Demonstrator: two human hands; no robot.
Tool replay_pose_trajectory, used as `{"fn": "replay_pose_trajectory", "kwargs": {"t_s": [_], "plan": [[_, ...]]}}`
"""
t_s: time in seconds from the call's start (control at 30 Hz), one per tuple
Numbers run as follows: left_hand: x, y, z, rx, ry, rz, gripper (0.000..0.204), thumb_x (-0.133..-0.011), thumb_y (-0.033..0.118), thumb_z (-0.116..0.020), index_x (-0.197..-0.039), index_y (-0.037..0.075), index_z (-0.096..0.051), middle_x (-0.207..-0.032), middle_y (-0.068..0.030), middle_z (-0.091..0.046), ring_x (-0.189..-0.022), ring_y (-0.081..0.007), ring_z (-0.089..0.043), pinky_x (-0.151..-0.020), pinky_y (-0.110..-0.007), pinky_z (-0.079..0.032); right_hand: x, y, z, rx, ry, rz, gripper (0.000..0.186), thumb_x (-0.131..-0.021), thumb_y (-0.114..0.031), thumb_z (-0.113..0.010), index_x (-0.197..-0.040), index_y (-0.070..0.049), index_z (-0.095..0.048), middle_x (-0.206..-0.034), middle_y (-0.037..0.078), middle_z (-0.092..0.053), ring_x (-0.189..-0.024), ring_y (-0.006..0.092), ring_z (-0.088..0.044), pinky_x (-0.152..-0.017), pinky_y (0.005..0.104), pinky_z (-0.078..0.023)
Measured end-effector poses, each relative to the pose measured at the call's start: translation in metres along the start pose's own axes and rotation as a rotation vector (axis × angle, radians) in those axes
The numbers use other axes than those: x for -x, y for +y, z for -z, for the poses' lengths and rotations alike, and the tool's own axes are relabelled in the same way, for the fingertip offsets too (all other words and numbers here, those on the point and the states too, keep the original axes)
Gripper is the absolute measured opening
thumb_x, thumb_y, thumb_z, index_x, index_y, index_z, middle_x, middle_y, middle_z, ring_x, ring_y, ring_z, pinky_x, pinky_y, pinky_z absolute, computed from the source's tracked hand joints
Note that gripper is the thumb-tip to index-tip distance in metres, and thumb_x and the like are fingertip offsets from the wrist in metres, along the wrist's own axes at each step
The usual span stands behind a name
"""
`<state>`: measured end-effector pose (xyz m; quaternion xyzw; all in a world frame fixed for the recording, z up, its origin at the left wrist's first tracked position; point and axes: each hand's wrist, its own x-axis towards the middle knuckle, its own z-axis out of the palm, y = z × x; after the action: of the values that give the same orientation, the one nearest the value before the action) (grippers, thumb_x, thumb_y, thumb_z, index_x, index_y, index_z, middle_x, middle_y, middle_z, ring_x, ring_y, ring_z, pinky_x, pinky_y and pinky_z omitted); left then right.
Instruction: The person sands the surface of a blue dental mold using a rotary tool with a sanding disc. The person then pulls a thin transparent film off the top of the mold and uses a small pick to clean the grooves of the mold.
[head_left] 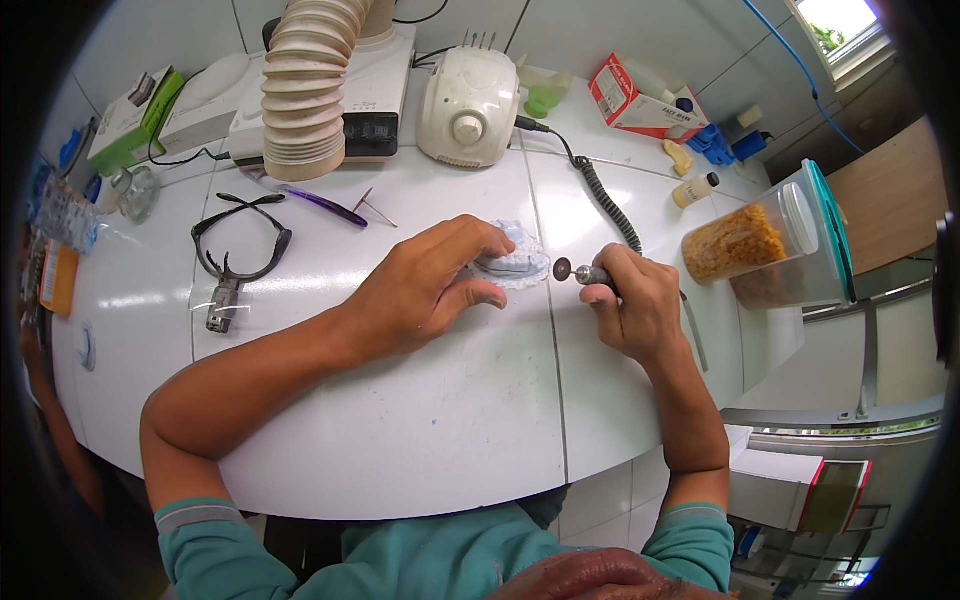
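Observation:
A pale blue-white dental cast point(512, 264) lies on the white table, with white crumbs around it. My left hand point(425, 275) reaches over its left side, fingertips on its far part. The thumb is spread away along the near side, so the hand looks open rather than closed round the cast. Just right of the cast, my right hand point(640, 300) is wrapped round a rotary handpiece point(597, 277). The handpiece's tip carries a dark round disc point(563, 269), pointed left and apart from the cast. Whether the disc spins cannot be seen.
Behind the cast stand a white control unit point(470, 110) and a ribbed suction hose point(308, 90); a coiled cord point(608, 200) runs to the right. Dark glasses point(245, 240) and a purple-handled tool point(322, 203) lie left. Clear containers point(765, 245) stand right.

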<state>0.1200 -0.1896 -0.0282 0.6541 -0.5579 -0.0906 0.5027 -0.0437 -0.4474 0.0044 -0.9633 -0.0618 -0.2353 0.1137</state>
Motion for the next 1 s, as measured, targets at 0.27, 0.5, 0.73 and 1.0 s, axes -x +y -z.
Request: {"fn": "replay_pose_trajectory", "kwargs": {"t_s": [0.27, 0.5, 0.73, 1.0], "plan": [[0.002, -0.001, 0.002, 0.028, -0.001, 0.007, 0.04, -0.094, 0.013, -0.086, -0.124, 0.002, -0.061, -0.145, -0.0208, -0.063, -0.129, -0.036, -0.067, -0.107, -0.044, -0.058, 0.0, -0.001, 0.0, -0.038, 0.01, 0.004, 0.052, -0.105, -0.055, -0.07, -0.087, -0.008, -0.059, -0.07, 0.006, -0.059, -0.054, 0.0279, -0.057, -0.051, 0.0396, -0.045], [0.003, -0.01, 0.0, 0.413, -0.029, 0.155, 0.041, -0.099, 0.011, -0.085, -0.12, 0.006, -0.05, -0.171, -0.0216, -0.036, -0.149, -0.0328, -0.05, -0.12, -0.046, -0.048, 0.001, -0.003, 0.002, -0.112, 0.078, -0.073, 0.049, -0.107, -0.052, -0.069, -0.087, -0.008, -0.06, -0.071, 0.007, -0.061, -0.056, 0.0295, -0.06, -0.053, 0.0399, -0.047], [-0.001, 0.013, 0.004, 0.772, 0.03, 0.355, 0.057, -0.098, 0.001, -0.082, -0.137, 0.012, -0.042, -0.149, -0.0135, -0.036, -0.145, -0.0327, -0.057, -0.12, -0.044, -0.058, -0.002, -0.016, 0.005, -0.18, 0.159, -0.098, 0.043, -0.11, -0.043, -0.069, -0.088, -0.007, -0.06, -0.071, 0.009, -0.063, -0.056, 0.0306, -0.062, -0.054, 0.0392, -0.049], [0.003, 0.006, 0.003, 0.51, 0.04, 0.432, 0.044, -0.095, 0.006, -0.089, -0.131, 0.006, -0.065, -0.124, -0.0063, -0.067, -0.117, -0.0184, -0.073, -0.099, -0.033, -0.062, -0.009, -0.024, 0.008, -0.321, 0.103, -0.224, 0.043, -0.111, -0.043, -0.068, -0.094, -0.004, -0.062, -0.07, 0.012, -0.062, -0.058, 0.0315, -0.061, -0.059, 0.0381, -0.049]]}}
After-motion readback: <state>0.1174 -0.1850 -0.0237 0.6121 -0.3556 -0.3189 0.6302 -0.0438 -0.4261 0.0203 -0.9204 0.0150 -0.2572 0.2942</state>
